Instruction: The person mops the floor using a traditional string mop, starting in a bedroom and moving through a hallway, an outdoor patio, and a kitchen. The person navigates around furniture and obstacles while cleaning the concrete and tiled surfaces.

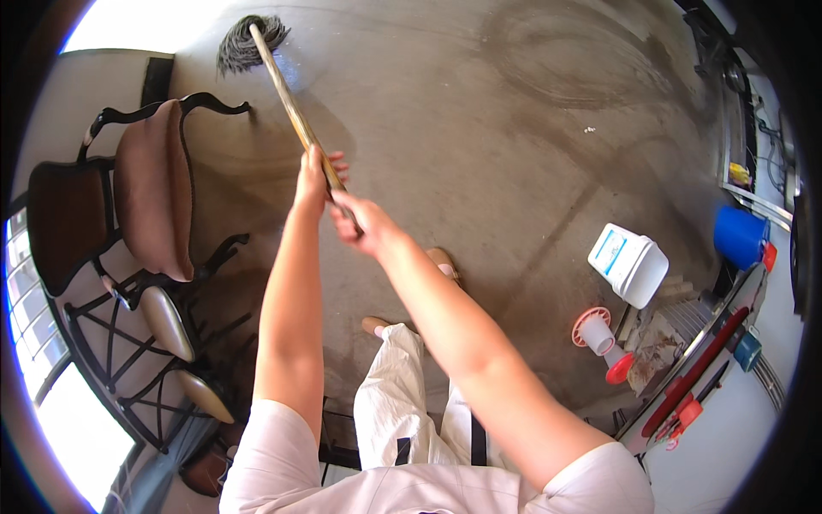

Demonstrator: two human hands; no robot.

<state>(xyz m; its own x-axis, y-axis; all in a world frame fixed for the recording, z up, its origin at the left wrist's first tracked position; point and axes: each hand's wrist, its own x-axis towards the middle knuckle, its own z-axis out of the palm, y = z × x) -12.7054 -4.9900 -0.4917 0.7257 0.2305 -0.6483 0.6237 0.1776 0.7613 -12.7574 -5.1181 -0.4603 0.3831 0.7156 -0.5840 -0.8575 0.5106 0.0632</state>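
Observation:
A mop [288, 101] with a long wooden handle stretches away from me toward the upper left. Its dark grey string head [241, 45] rests on the concrete floor, near a bright opening. My left hand [315, 180] is around the handle, the farther of the two hands, its fingers looking somewhat loose and slightly blurred. Close below it, my right hand [366, 225] grips the handle near its end. Both arms reach forward, the right one slanting across in front of my legs.
Along the left stand an armchair [154, 190] with a brownish-pink seat and dark curved legs, and more chairs [168, 324]. On the right are a white bucket [628, 264], a blue bucket [741, 236] and a red-and-white plastic feeder-like piece [602, 336]. Dark streaks mark the floor [479, 154].

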